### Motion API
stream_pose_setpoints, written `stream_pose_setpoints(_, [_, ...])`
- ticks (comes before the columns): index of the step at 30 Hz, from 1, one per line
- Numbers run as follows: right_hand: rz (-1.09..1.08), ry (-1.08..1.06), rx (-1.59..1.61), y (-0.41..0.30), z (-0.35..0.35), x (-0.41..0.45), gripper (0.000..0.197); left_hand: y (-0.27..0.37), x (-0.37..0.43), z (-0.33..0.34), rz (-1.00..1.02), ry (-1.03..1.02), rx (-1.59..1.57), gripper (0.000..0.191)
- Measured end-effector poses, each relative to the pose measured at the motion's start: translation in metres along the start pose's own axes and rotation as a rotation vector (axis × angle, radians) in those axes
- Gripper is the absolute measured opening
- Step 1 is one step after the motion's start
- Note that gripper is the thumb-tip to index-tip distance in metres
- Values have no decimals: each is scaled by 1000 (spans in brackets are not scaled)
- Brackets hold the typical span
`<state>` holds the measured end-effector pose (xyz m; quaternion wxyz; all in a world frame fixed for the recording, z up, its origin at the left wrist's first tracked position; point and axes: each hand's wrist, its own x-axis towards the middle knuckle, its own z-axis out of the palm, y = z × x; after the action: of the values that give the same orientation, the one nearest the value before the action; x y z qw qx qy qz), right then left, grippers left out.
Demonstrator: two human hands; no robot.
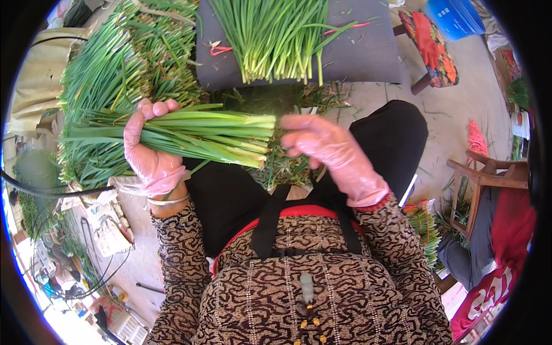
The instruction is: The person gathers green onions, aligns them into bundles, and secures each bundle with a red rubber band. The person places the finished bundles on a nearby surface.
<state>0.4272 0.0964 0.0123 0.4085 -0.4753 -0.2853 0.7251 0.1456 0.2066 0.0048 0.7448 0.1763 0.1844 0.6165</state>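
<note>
My left hand, in a pink glove, is closed around a bunch of garlic chives. The pale cut ends of the bunch point right and its green leaves trail left. Just off those ends hovers my right hand, also gloved in pink, with its fingers apart and nothing in it. Beyond both hands, a second spread of chives lies on a dark grey board. A red tie sticks out from under that spread on the left.
A large heap of chives rises at the left. Loose trimmings cover the floor between my knees. At the right are a padded stool bearing a red glove, a blue bucket, a wooden stool and a seated person.
</note>
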Motion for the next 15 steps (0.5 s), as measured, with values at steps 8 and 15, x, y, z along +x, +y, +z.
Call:
stream_pose_setpoints(8, [-58,10,-5,17,19,19,32,-24,-5,25,71,-51,61,20])
stream_pose_setpoints(15, [-50,151,116,36,19,35,29,-50,-16,51,179,36,329,28])
